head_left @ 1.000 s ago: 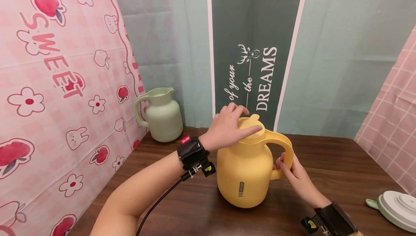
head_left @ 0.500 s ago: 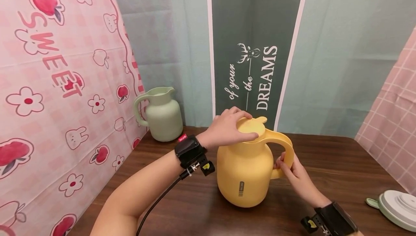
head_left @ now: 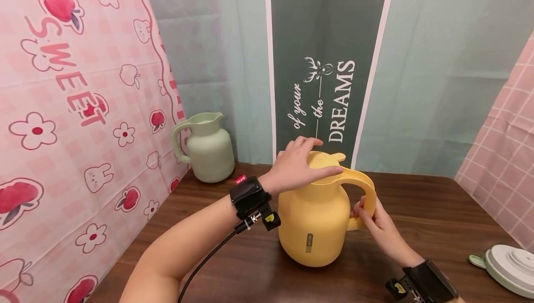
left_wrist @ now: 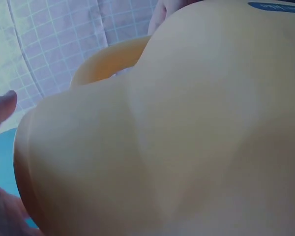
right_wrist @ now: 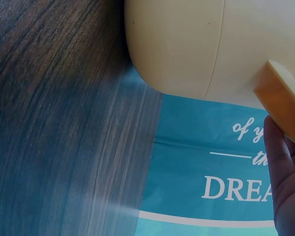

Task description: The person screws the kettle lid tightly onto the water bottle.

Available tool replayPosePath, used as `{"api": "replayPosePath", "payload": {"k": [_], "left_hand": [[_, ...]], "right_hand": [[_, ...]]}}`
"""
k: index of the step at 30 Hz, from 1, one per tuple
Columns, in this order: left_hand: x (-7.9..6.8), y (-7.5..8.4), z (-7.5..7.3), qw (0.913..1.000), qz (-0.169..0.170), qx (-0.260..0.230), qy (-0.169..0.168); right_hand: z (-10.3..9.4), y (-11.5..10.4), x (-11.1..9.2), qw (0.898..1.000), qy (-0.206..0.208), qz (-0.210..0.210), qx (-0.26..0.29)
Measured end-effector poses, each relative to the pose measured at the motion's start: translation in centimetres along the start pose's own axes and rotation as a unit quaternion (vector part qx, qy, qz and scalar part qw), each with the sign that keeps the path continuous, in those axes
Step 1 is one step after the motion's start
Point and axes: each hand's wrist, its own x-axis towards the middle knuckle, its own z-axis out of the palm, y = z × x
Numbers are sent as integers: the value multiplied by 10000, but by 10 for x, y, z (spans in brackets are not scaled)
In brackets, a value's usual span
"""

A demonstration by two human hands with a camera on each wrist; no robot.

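A yellow insulated jug [head_left: 313, 219] stands upright on the wooden table, its round lid [head_left: 323, 158] seated in the neck. Over the lid my left hand [head_left: 294, 166] is spread, thumb reaching across the near side and fingers lifted at the far side. In the left wrist view, a gap shows between the thumb [left_wrist: 2, 110] and the jug's top edge. My right hand [head_left: 381, 224] holds the lower part of the jug's handle [head_left: 368, 185], its fingers curled round it. The lid's small tab [head_left: 338, 157] points right, toward the handle.
A lidless pale green jug [head_left: 210, 154] stands at the back left by the pink cloth wall [head_left: 104, 154]. At the right edge lies a green and white lid [head_left: 511, 266], underside up. A dark green printed curtain [head_left: 329, 25] hangs behind the table [head_left: 421, 201].
The lid's tab has turned clockwise, from pointing back to pointing right. My left hand closed in on the lid, turned with it, then spread again. The right hand and jug body stayed put.
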Motion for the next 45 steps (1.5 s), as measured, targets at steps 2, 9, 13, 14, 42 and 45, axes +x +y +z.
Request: {"api": "replayPosePath", "payload": {"k": [2,9,13,14,42,45], "left_hand": [[0,0,1,10000,24,1,24],[0,-5,-1,9994,276,-159,-158],[1,-7,-2,9984,453,-276,-216],[1,-7,-2,9981,484,-290,-236],[4,-17,-9,9899,945,-283,-1019],[3,-18,-10,9880,984,-218,-1174]], "right_hand": [[1,1,0,10000,-7,-7,13],[0,1,0,10000,-20,67,29],[-1,1,1,10000,-17,80,9],[-1,1,1,10000,-18,87,14],[0,-2,2,9998,9,176,-71],[0,-2,2,9998,26,182,-63]]}}
